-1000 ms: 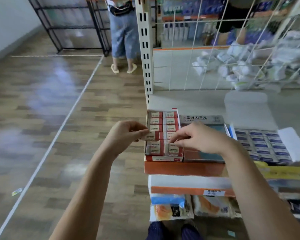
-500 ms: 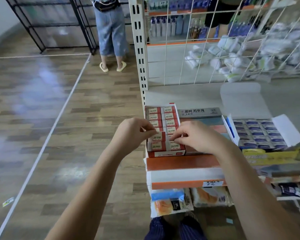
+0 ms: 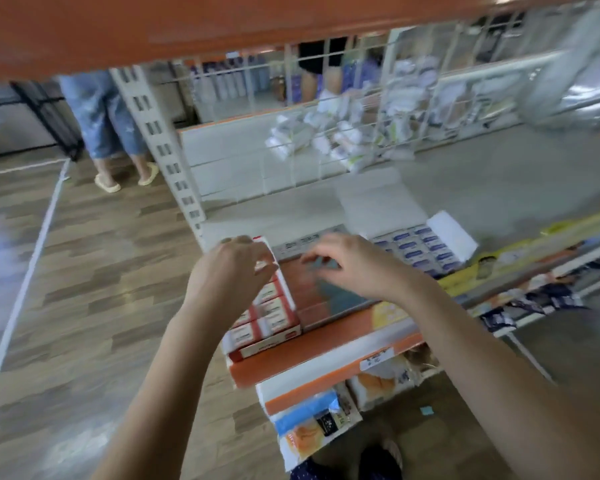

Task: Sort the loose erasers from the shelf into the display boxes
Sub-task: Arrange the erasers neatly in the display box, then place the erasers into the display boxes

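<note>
The red display box (image 3: pixel 274 341) sits at the shelf's left front corner, filled with red-and-white erasers (image 3: pixel 274 308) in two rows. My left hand (image 3: pixel 229 271) reaches over its far end, and its fingers and thumb curl round the box's white rear flap. My right hand (image 3: pixel 354 268) hovers over the closed box with an orange and teal lid (image 3: pixel 326 299) beside it, fingers loosely curled and holding nothing. Further right, an open white box of blue-labelled erasers (image 3: pixel 420 247) has its flap up. The frame is blurred by motion.
An orange upper shelf edge (image 3: pixel 187 26) hangs close overhead. A wire grid (image 3: pixel 326 133) backs the grey shelf, with white packets behind it. Bagged goods (image 3: pixel 309 427) fill the shelf below. A person in jeans (image 3: pixel 101 116) stands on the wooden floor at the left.
Both hands have left the erasers in the red box. The left moved to the box's far end, the right lifted over the closed box. My head has tilted under the upper shelf.
</note>
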`<state>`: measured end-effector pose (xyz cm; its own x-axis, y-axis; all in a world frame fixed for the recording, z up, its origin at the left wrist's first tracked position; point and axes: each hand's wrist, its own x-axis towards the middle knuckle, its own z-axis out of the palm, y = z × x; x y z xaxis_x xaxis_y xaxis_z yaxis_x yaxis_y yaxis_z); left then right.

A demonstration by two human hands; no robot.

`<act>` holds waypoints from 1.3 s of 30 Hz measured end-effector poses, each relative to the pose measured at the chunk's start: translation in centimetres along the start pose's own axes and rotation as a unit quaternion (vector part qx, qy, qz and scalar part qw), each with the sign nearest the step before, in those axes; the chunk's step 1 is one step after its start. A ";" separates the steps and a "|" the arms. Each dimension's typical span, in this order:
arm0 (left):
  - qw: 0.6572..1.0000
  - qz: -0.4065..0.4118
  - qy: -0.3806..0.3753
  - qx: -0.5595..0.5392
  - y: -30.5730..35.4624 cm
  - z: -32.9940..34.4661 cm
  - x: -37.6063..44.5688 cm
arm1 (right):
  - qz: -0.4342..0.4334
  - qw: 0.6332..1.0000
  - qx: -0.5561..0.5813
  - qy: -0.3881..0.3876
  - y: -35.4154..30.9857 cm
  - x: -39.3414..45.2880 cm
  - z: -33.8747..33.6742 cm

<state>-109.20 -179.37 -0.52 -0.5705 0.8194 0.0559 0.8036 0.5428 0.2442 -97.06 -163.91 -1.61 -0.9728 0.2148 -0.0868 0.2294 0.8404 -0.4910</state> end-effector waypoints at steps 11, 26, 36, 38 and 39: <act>0.961 0.227 -0.049 0.150 28.2 6.3 13.0 | 0.192 0.955 -0.202 0.096 20.2 -11.0 -11.8; 0.956 0.254 -0.093 0.113 59.3 19.0 25.9 | 0.345 0.927 -0.106 0.102 50.9 -28.1 -22.4; 0.978 0.194 -0.034 0.070 67.2 24.6 42.5 | 0.302 0.934 -0.094 0.168 66.3 -20.5 -30.9; 0.984 0.171 -0.025 0.042 67.9 25.2 45.1 | 0.288 0.941 -0.091 0.152 68.5 -18.7 -32.3; 0.988 0.154 -0.022 0.026 68.1 25.5 46.1 | 0.276 0.945 -0.096 0.150 69.7 -17.9 -32.7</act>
<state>-76.47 -99.95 -6.03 -0.2910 0.9536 0.0775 0.9461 0.2747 0.1718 -62.59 -92.94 -5.92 -0.6567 0.7539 -0.0211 0.7290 0.6273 -0.2740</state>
